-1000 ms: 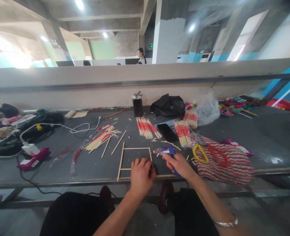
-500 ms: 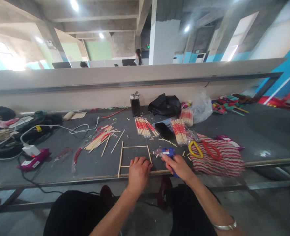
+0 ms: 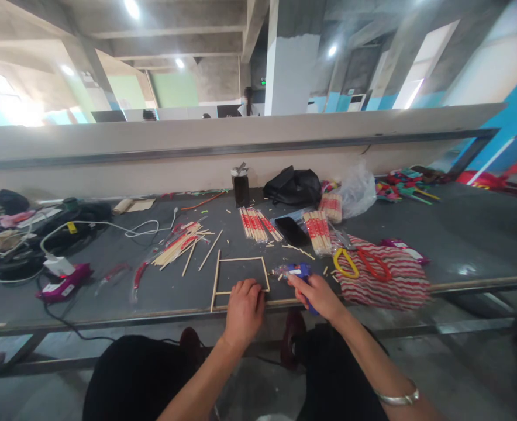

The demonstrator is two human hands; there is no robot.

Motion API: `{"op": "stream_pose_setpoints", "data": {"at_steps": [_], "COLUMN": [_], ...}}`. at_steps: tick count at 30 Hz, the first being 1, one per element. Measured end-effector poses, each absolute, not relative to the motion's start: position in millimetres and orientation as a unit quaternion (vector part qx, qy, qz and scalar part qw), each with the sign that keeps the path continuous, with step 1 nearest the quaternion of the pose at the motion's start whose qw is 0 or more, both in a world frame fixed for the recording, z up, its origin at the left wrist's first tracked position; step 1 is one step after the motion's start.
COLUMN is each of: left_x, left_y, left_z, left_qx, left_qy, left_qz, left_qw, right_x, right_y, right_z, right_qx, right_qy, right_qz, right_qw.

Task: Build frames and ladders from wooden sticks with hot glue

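Note:
A frame of thin chopsticks [image 3: 217,275] lies flat near the table's front edge, with one long side stick on the left and two crossbars joining it to a shorter right stick. Over the lower crossbar is my left hand [image 3: 244,307], its fingers bent and closed around the stick; the thumb is partly hidden. My right hand [image 3: 317,295] grips a blue glue gun [image 3: 300,270]. Its nozzle points left, close to the right stick of the frame. Loose chopsticks [image 3: 177,248] lie in a pile beyond the frame on the left.
Wrapped chopstick bundles [image 3: 254,225], a black phone [image 3: 292,231] and a dark bottle [image 3: 241,190] stand or lie behind. Yellow-handled scissors [image 3: 345,263] rest on striped cloth [image 3: 385,286] at right. A white cable [image 3: 104,223] and purple power strip [image 3: 68,283] are left.
My left hand has slid slightly left along the lower crossbar, uncovering the frame's lower right corner. The glue gun stays in my right hand beside the frame. The view has shifted slightly.

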State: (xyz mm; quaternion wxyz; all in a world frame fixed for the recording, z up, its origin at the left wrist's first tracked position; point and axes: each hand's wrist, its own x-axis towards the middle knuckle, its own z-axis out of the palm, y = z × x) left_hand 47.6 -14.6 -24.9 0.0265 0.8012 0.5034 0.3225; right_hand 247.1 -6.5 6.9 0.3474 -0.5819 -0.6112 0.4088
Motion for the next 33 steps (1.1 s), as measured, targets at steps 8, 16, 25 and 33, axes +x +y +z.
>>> {"op": "stream_pose_setpoints", "data": {"at_steps": [8, 16, 25, 33], "left_x": [47, 48, 50, 50], "left_y": [-13, -13, -12, -10], "left_z": [-25, -20, -19, -20], "left_qx": [0.802, 0.804, 0.804, 0.806], "left_qy": [0.499, 0.512, 0.515, 0.515], "left_qz": [0.327, 0.301, 0.296, 0.29], "left_qw": [0.028, 0.025, 0.015, 0.012], "right_x": [247, 246, 248, 248], "right_y": [-6, -9, -14, -22], "right_z": [6, 9, 7, 7], "right_qx": [-0.581, -0.585, -0.575, -0.581], "right_qy": [-0.615, -0.608, -0.61, -0.613], "right_qz": [0.409, 0.414, 0.428, 0.418], "right_qw": [0.341, 0.342, 0.337, 0.334]}}
